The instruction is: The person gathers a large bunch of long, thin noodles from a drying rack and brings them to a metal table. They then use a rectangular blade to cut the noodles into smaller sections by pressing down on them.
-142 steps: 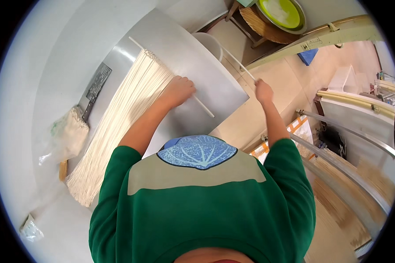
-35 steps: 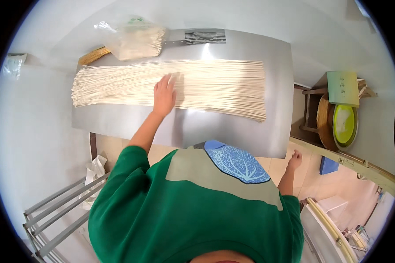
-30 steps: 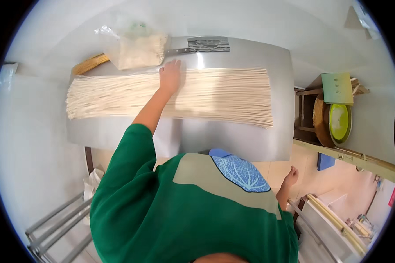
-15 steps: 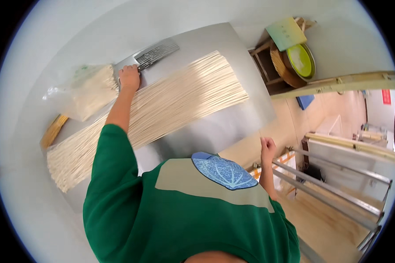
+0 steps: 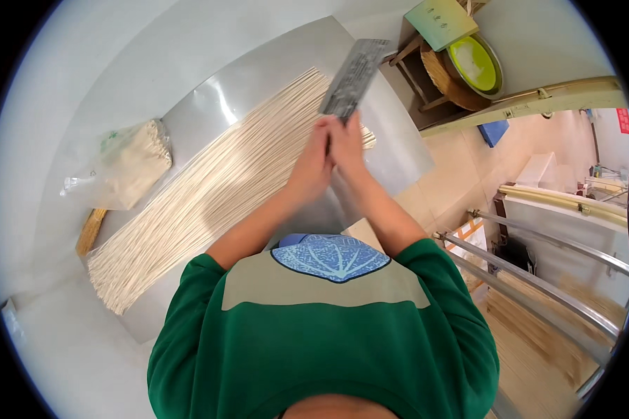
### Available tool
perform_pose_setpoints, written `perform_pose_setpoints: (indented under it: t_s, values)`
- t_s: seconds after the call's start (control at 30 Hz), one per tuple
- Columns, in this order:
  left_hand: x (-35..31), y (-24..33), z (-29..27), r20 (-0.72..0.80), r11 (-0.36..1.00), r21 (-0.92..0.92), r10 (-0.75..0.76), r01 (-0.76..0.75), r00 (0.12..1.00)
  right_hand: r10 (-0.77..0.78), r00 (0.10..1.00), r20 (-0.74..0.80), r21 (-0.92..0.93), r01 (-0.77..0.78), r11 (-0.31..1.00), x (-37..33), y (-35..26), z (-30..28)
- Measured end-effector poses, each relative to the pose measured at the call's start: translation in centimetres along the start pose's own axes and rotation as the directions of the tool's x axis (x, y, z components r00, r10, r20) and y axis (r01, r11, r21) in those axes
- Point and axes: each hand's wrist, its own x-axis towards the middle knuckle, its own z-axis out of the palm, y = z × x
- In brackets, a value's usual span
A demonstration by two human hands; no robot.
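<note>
A broad grey cleaver [image 5: 356, 77] is raised over the far right part of the metal tabletop, its blade slanting up and away. Both my left hand [image 5: 313, 164] and my right hand [image 5: 346, 143] are closed together at its handle, which they mostly hide. Beneath and to the left of my hands, long pale noodles [image 5: 210, 188] lie side by side in a wide diagonal band. My hands cover part of the band near its far right end.
A clear plastic bag of noodles [image 5: 136, 164] lies at the left, with a brown brush-like bundle [image 5: 91, 232] near it. The bare metal tabletop [image 5: 196, 105] shows behind the noodles. Far right are a lime-green basin [image 5: 472, 61] and a box [image 5: 440, 24]; metal rails [image 5: 538, 279] run at the right.
The cleaver has been lifted off the table's far side and brought right, over the noodles' far end. My right hand has come in from the right to join my left at the handle.
</note>
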Motion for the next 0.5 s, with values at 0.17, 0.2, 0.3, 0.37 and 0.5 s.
perform_pose_setpoints:
  t_s: [0.17,0.2,0.3,0.37,0.5]
  values:
    - [6.0,-3.7,-2.8,0.212,0.942,0.330,-0.131,0.055,0.968,0.101,0.994,-0.046,-0.274,-0.110,0.955,3.9,0.2,-9.4]
    - [7.6,-6.4,-3.3,0.109,0.904,0.428,-0.045,-0.006,0.993,0.029,1.000,-0.003,-0.475,-0.026,0.879,4.7,0.5,-10.2]
    - [12.0,-13.3,-2.4,-0.074,0.763,0.646,0.093,-0.023,0.993,0.001,0.996,0.084,-0.705,0.059,0.707,7.3,2.1,-10.3]
    - [13.2,-15.8,-1.6,-0.143,0.665,0.747,0.135,0.017,0.981,-0.026,0.986,0.162,-0.793,0.146,0.592,8.1,3.3,-9.6]
    - [13.3,-16.3,0.8,-0.176,0.701,0.697,-0.033,0.148,0.984,0.046,0.981,0.186,-0.850,0.138,0.508,8.6,3.9,-8.5]
